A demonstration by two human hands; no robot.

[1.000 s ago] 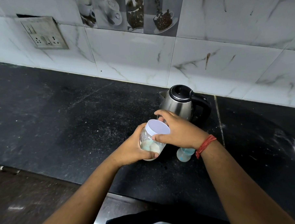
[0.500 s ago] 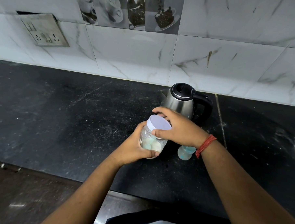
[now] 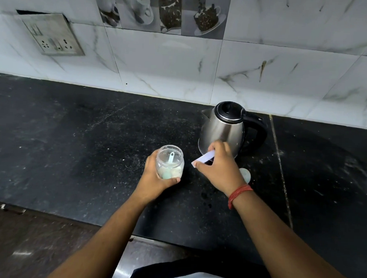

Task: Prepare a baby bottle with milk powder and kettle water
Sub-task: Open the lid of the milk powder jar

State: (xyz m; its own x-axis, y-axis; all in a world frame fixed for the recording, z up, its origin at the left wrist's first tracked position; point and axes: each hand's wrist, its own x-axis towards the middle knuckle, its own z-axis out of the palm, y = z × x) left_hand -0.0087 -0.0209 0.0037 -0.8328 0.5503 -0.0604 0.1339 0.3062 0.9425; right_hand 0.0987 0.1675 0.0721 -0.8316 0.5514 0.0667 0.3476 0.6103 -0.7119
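Note:
My left hand (image 3: 153, 179) grips a clear jar (image 3: 170, 161) of white milk powder, open at the top, with a pale green scoop (image 3: 170, 159) standing inside it. My right hand (image 3: 219, 167) holds the jar's white lid (image 3: 205, 157) tilted, just right of the jar and in front of the kettle. The steel kettle (image 3: 223, 128) with black lid and handle stands on the black counter behind my right hand. The baby bottle (image 3: 245, 174) shows only as a pale round top behind my right wrist.
The black stone counter (image 3: 83, 145) stretches wide to the left and right. A marble tiled wall with a socket plate (image 3: 52, 36) runs along the back. The counter's front edge lies near my forearms.
The lid has come off the jar. My right hand carried it to the right and down, and the scoop inside the jar is now visible.

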